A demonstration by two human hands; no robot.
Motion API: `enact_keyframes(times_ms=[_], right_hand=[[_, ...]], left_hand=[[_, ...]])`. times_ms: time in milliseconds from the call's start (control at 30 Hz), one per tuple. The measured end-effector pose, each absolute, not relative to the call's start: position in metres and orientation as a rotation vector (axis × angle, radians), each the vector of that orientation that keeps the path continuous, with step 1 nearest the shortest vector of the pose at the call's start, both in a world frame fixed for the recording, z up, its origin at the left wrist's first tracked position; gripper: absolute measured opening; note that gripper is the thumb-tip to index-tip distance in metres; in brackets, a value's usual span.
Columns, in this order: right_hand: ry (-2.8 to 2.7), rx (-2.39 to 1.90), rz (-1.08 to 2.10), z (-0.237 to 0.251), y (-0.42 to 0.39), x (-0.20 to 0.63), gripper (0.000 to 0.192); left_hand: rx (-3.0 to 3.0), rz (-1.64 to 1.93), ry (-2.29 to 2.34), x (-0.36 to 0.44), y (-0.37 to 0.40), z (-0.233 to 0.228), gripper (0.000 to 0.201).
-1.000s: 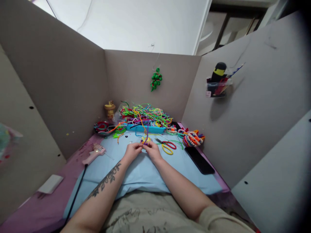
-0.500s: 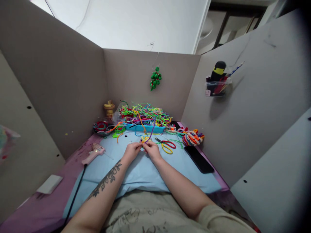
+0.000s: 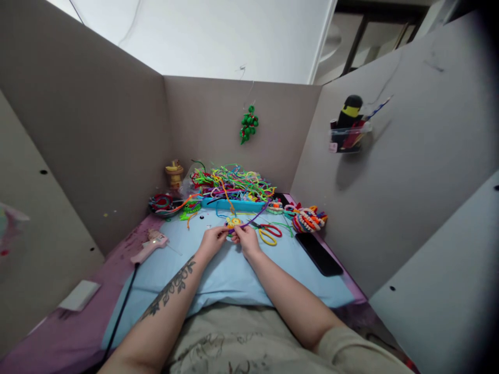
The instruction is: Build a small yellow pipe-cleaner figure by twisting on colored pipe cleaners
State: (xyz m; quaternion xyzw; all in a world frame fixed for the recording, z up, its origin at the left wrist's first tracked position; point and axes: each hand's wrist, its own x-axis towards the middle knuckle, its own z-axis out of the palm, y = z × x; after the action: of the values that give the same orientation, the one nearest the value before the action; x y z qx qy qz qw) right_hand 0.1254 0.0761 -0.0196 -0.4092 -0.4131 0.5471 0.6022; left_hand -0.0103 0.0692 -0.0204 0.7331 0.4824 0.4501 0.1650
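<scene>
Both hands meet over the middle of the blue cloth. My left hand point(image 3: 213, 242) is closed, its fingertips pinching the near end of a purple cord point(image 3: 258, 214). My right hand point(image 3: 247, 241) pinches the same cord a little further along, and its free length slants up to the right. Just behind the fingertips lies a small yellow knotted cord piece point(image 3: 234, 222), partly hidden by the hands; whether the fingers also hold it I cannot tell. An orange cord point(image 3: 227, 195) rises behind it. Scissors point(image 3: 268, 234) with red and yellow handles lie right of my right hand.
A blue tray point(image 3: 234, 205) heaped with colourful cords point(image 3: 234, 182) stands at the back. Knotted cord pieces point(image 3: 307, 220) and a black phone point(image 3: 318, 254) lie on the right. On the left are a pink glue gun point(image 3: 150, 248), its black cable and a bowl point(image 3: 163, 210). Grey panels surround the table.
The purple cord has swung from nearly upright to a low slant towards the right. My right hand has shifted slightly right, and more of the yellow piece shows.
</scene>
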Motion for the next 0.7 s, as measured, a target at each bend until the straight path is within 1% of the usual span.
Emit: enact_keyframes(times_ms=[300,500,700], right_hand=[[-0.923,-0.953,1.272,-0.021,0.079,0.126,0.027],[-0.940,-0.951,1.293,-0.019,0.077,0.126,0.024],[-0.950,-0.910,1.358,-0.017,0.074,0.126,0.025]], left_hand=[[2.173,1.300,1.402,-0.012,0.070,-0.021,0.016],[2.262,1.355,1.298,-0.011,0.062,-0.015,0.020],[2.262,1.401,1.317,-0.013,0.059,-0.010,0.017]])
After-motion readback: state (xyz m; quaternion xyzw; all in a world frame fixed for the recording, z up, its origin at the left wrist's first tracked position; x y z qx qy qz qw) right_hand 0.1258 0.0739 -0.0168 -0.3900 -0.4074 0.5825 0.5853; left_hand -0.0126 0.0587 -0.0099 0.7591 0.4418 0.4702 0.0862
